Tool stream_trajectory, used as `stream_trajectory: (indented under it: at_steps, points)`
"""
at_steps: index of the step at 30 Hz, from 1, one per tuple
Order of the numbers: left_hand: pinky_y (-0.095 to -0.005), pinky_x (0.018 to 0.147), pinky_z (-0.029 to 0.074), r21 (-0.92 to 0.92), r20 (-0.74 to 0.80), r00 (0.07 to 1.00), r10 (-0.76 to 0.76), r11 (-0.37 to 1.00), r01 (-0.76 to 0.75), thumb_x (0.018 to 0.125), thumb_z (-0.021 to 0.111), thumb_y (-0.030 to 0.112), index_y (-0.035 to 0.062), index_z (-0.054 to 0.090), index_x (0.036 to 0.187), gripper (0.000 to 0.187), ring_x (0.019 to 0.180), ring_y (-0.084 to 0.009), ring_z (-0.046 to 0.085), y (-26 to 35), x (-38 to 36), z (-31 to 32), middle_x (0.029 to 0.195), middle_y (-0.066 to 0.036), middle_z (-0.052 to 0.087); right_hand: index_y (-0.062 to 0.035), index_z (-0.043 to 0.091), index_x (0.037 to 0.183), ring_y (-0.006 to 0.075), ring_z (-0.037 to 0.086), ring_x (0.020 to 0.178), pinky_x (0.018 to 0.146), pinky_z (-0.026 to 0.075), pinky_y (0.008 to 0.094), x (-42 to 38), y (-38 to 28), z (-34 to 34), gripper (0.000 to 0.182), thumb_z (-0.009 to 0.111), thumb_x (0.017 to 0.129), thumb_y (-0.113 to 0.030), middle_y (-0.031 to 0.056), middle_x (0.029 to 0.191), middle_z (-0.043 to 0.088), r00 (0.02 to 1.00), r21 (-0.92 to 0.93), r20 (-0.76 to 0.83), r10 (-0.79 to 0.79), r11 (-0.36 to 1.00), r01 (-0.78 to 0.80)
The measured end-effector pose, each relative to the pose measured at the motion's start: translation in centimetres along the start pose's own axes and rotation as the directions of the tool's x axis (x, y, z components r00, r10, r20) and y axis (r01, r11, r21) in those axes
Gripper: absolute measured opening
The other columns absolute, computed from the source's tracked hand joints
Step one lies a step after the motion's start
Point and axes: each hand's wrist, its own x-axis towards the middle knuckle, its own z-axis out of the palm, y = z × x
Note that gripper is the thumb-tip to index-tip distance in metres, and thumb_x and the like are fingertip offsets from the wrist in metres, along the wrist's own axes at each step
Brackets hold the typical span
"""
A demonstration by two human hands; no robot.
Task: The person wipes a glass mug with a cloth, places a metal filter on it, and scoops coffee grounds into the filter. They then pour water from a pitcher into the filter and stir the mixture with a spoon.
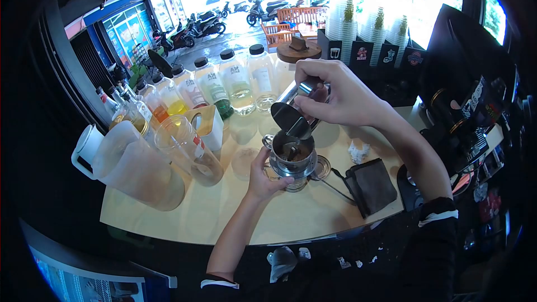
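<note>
My left hand (262, 178) is wrapped around a metal drip coffee filter (309, 162) and its side handle. Dark coffee grounds (292, 152) show inside the filter. Beneath it stands a small glass (296, 184), mostly hidden by the filter's flange and my thumb. Above, my right hand (344, 98) grips a shiny metal pitcher (288, 96), tipped toward the filter with its dark hinged lid (291, 120) hanging over the filter's rim. Whether liquid is flowing from the pitcher is hard to make out. Beside the glass lies a round metal piece (321, 168) on the counter.
Capped bottles (235, 86) line the far edge. A large frosted pitcher (131, 162), a clear plastic jug (193, 154) and a white box (211, 126) stand left. Right are a folded dark cloth (372, 187), a crumpled tissue (358, 151) and stacked plastic cups (341, 22).
</note>
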Motion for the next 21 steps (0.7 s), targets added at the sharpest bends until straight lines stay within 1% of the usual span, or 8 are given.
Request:
stream_trajectory:
  at_steps: [5, 7, 8, 10, 13, 16, 19, 21]
  points:
    - [-0.0343, 0.094, 0.041, -0.002, -0.004, 1.0, 0.002, 1.0, -0.002, 0.056, 0.084, 0.043, 0.0016, 0.05, 0.124, 0.087, 0.108, -0.0201, 0.057, 0.1, 0.0, 0.1, 0.112, -0.009, 0.062, -0.0013, 0.047, 0.079, 0.0069, 0.042, 0.054, 0.047, 0.035, 0.0235, 0.5, 0.0, 0.9, 0.024, 0.066, 0.078, -0.017, 0.0021, 0.062, 0.041, 1.0, 0.044, 0.006, 0.002, 0.999, -0.002]
    - [-0.0343, 0.093, 0.042, 0.006, -0.01, 1.0, 0.014, 1.0, -0.014, 0.056, 0.084, 0.042, 0.0017, 0.05, 0.124, 0.086, 0.108, -0.0199, 0.057, 0.2, 0.0, 0.1, 0.111, -0.009, 0.062, -0.0015, 0.046, 0.076, 0.0103, 0.042, 0.053, 0.048, 0.036, 0.0254, 0.6, 0.3, 1.0, 0.024, 0.065, 0.077, -0.016, 0.0042, 0.061, 0.04, 0.998, -0.014, 0.011, -0.055, 0.998, 0.055]
    - [-0.0343, 0.093, 0.042, -0.003, -0.004, 1.0, 0.014, 1.0, -0.014, 0.056, 0.084, 0.043, 0.0018, 0.051, 0.124, 0.086, 0.107, -0.02, 0.057, 0.3, 0.1, 0.1, 0.111, -0.009, 0.062, -0.0015, 0.046, 0.076, 0.0103, 0.042, 0.053, 0.048, 0.036, 0.0254, 0.6, 0.5, 1.1, 0.024, 0.065, 0.077, -0.016, 0.0042, 0.061, 0.04, 0.998, -0.014, 0.011, -0.055, 0.998, 0.055]
    - [-0.0342, 0.093, 0.042, -0.013, 0.003, 1.0, 0.014, 1.0, -0.013, 0.056, 0.084, 0.043, 0.0019, 0.051, 0.123, 0.085, 0.107, -0.0201, 0.057, 0.4, 0.1, 0.2, 0.111, -0.009, 0.062, -0.0016, 0.045, 0.075, 0.0142, 0.042, 0.052, 0.049, 0.037, 0.0275, 0.6, 0.7, 1.2, 0.024, 0.065, 0.077, -0.016, 0.0063, 0.062, 0.04, 0.997, -0.045, 0.003, -0.071, 0.996, 0.071]
    - [-0.0342, 0.092, 0.042, -0.025, -0.007, 1.0, 0.016, 1.0, -0.016, 0.057, 0.084, 0.043, 0.0022, 0.051, 0.123, 0.085, 0.107, -0.0199, 0.058, 0.6, 0.1, 0.3, 0.11, -0.008, 0.063, -0.0015, 0.046, 0.075, 0.0166, 0.043, 0.053, 0.049, 0.037, 0.0291, 0.5, 0.7, 1.0, 0.024, 0.065, 0.076, -0.016, 0.0074, 0.062, 0.042, 0.998, -0.044, 0.01, -0.058, 0.997, 0.059]
    - [-0.0343, 0.093, 0.042, -0.01, -0.008, 1.0, 0.003, 1.0, -0.003, 0.057, 0.084, 0.043, 0.0023, 0.051, 0.123, 0.084, 0.107, -0.0201, 0.058, 0.8, 0.1, 0.2, 0.111, -0.008, 0.063, -0.0017, 0.047, 0.076, 0.017, 0.044, 0.053, 0.05, 0.037, 0.0293, 0.2, 0.9, 0.9, 0.023, 0.065, 0.076, -0.016, 0.0075, 0.062, 0.043, 0.997, -0.077, 0.0, -0.08, 0.994, 0.08]
    - [-0.0342, 0.092, 0.043, -0.002, -0.001, 1.0, 0.002, 1.0, -0.002, 0.057, 0.084, 0.043, 0.0023, 0.051, 0.123, 0.084, 0.108, -0.0204, 0.058, 0.6, 0.1, 0.1, 0.112, -0.009, 0.062, -0.0017, 0.048, 0.077, 0.0167, 0.044, 0.054, 0.051, 0.038, 0.0302, -0.1, 1.0, 0.7, 0.022, 0.065, 0.076, -0.016, 0.0077, 0.062, 0.043, 0.997, -0.072, -0.016, -0.081, 0.994, 0.08]
    - [-0.0342, 0.092, 0.043, -0.003, -0.011, 1.0, 0.023, 1.0, -0.023, 0.057, 0.084, 0.044, 0.0021, 0.051, 0.124, 0.085, 0.108, -0.0208, 0.057, 0.6, 0.1, 0.2, 0.113, -0.009, 0.062, -0.0016, 0.048, 0.077, 0.0167, 0.044, 0.054, 0.051, 0.038, 0.0292, -0.4, 1.2, 0.6, 0.022, 0.065, 0.076, -0.016, 0.0074, 0.062, 0.043, 0.997, -0.069, -0.019, -0.069, 0.995, 0.068]
